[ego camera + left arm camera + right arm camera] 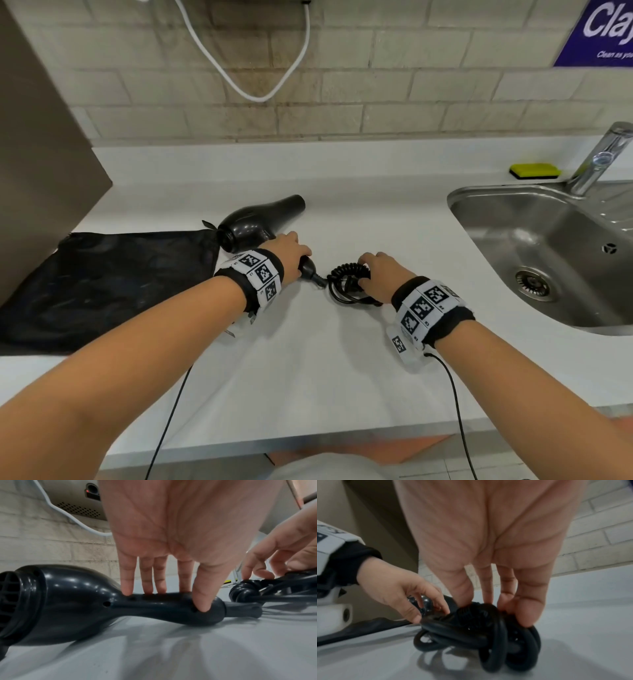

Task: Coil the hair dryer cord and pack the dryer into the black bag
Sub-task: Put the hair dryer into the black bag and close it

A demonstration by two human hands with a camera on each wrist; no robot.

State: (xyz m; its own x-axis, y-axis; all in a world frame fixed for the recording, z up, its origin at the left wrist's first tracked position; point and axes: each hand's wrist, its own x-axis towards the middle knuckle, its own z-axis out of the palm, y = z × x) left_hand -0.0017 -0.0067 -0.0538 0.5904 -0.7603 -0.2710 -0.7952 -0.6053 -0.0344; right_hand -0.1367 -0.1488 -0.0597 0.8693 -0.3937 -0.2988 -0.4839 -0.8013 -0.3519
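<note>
Right hand (pixel 488 540) clamps gathered loops of black rubber cord (pixel 481 632), apparently keeping the coil from springing loose, while left hand (pixel 171 534) pins the glossy black plastic dryer (pixel 82 601) by its handle, flat black fabric bag (pixel 102 284) just left.

Glossy black plastic dryer (pixel 260 222), matt cloth bag (pixel 102 284), shiny steel sink (pixel 548 246)

White countertop (pixel 342 359) against beige brick-pattern wall (pixel 376 85). Stainless steel sink (pixel 486 219) recessed at right, chrome tap (pixel 597 161) behind. Purple sign (pixel 603 31) mounted upper right. Brown panel (pixel 41 154) at left. Lighting even.
</note>
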